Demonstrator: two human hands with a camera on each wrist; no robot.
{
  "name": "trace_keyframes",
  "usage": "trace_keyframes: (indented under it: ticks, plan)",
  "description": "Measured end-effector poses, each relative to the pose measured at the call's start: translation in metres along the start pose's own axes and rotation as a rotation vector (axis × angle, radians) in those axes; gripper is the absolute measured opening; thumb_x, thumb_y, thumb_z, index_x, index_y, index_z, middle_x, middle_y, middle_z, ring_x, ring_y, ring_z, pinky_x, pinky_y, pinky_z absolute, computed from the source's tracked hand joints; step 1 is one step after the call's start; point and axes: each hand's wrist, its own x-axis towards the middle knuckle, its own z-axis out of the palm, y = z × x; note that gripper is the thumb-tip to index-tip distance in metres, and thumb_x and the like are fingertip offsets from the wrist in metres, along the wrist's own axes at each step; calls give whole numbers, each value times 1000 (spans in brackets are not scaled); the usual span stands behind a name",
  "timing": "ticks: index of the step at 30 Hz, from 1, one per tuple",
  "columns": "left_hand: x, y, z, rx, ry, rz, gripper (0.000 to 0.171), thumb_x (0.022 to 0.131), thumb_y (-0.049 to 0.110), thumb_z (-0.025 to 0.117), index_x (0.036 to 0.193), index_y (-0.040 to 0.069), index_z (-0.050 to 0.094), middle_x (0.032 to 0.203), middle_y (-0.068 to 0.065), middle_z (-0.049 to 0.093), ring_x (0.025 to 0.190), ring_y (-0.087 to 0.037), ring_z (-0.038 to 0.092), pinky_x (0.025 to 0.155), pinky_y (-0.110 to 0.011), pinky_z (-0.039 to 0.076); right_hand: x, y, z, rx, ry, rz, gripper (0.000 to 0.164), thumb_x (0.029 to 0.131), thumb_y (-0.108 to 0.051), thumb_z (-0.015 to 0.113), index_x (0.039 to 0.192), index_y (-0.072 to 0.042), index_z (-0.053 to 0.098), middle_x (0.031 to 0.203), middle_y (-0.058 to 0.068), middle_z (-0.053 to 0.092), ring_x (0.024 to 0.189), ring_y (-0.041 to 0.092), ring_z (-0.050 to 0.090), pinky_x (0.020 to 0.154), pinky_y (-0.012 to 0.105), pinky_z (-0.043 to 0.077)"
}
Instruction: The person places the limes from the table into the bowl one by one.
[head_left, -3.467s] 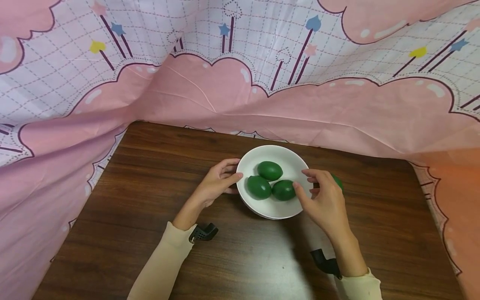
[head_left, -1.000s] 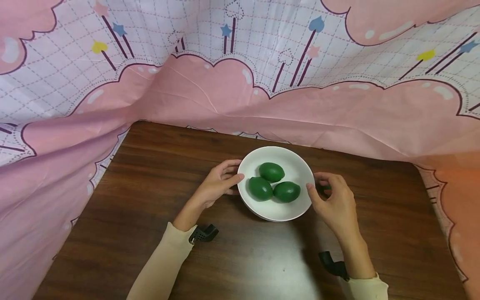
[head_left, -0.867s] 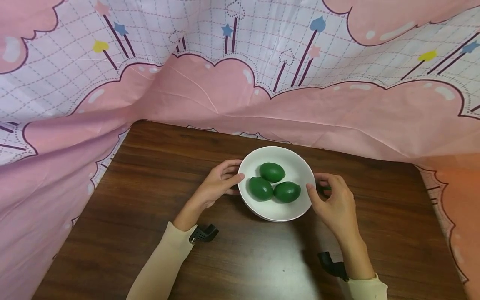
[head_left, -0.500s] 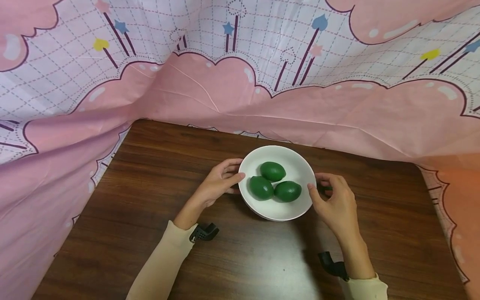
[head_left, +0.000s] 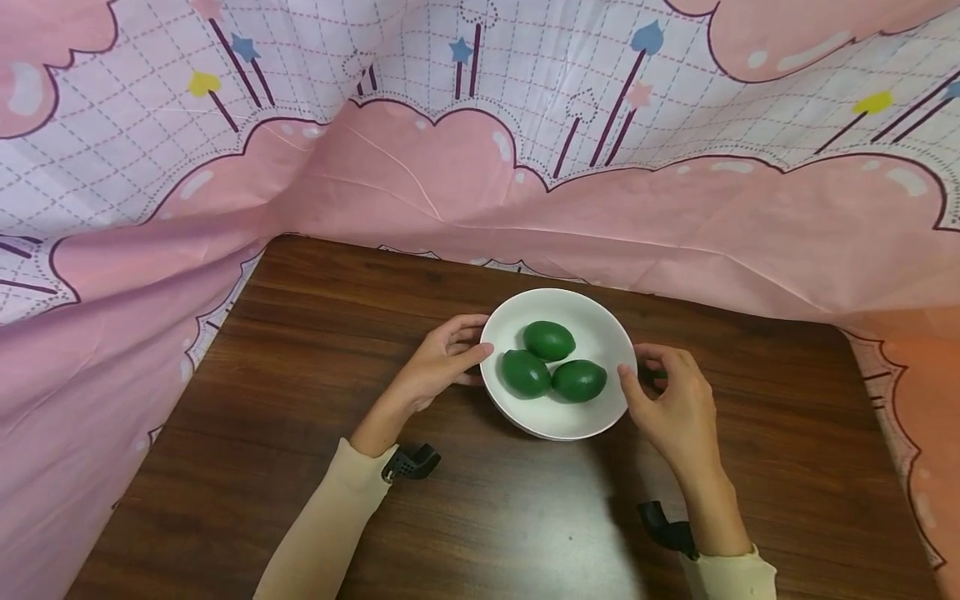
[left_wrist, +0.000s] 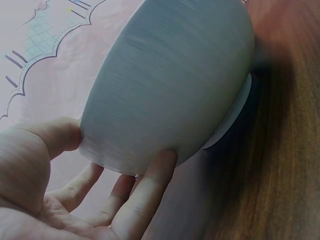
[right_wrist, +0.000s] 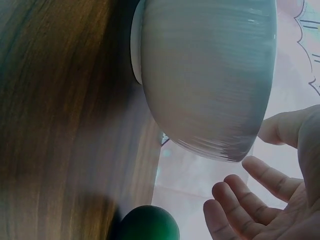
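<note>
A white bowl (head_left: 558, 421) stands on the brown wooden table, with three green limes inside: one at the back (head_left: 550, 340), one at the left (head_left: 525, 373) and one at the right (head_left: 580, 381). My left hand (head_left: 435, 367) holds the bowl's left side, thumb at the rim and fingers against the outer wall, as the left wrist view also shows. On the opposite side, my right hand (head_left: 678, 408) pinches the rim between thumb and index finger; its other fingers are apart from the wall. Another green lime (right_wrist: 149, 224) lies on the table beside the right hand, mostly hidden in the head view.
The wooden table (head_left: 300, 333) extends around the bowl on all sides. A pink and white patterned cloth (head_left: 420, 175) hangs behind it and along the left side. Dark wrist camera mounts (head_left: 412, 462) stick out from both cuffs.
Since the earliest frame, my right hand has moved from over the bowl's right part outward to its right rim. Over the last second the hands, bowl and limes have kept their places.
</note>
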Motion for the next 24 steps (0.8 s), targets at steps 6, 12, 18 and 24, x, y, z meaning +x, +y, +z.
trace_keyframes:
  ticks: [6, 12, 18, 24]
  plan:
    - [0, 1, 0, 2, 3, -8, 51, 104, 15, 67, 153, 12, 51, 148, -22, 56, 126, -36, 64, 86, -48, 66, 1, 2, 0, 11, -9, 0, 35, 95, -18, 76, 124, 1, 71, 125, 21, 69, 110, 37, 68, 89, 60, 61]
    - [0, 2, 0, 4, 13, -11, 51, 105, 15, 67, 153, 13, 51, 147, -22, 56, 124, -33, 64, 85, -47, 67, 3, 4, 0, 30, -4, -11, 35, 95, -17, 76, 123, 2, 71, 125, 24, 68, 110, 41, 68, 88, 63, 61]
    - [1, 1, 0, 4, 15, -10, 51, 104, 16, 67, 153, 13, 51, 148, -22, 55, 125, -33, 64, 86, -48, 66, 5, 5, 1, 23, -8, -6, 35, 95, -19, 76, 124, 1, 71, 125, 22, 68, 111, 40, 68, 89, 62, 61]
    - [2, 1, 1, -4, 12, -12, 51, 104, 15, 67, 153, 13, 51, 149, -22, 54, 125, -32, 63, 86, -48, 66, 7, 5, 0, 5, -6, 4, 35, 95, -21, 77, 124, -3, 73, 125, 19, 69, 110, 37, 69, 87, 45, 61]
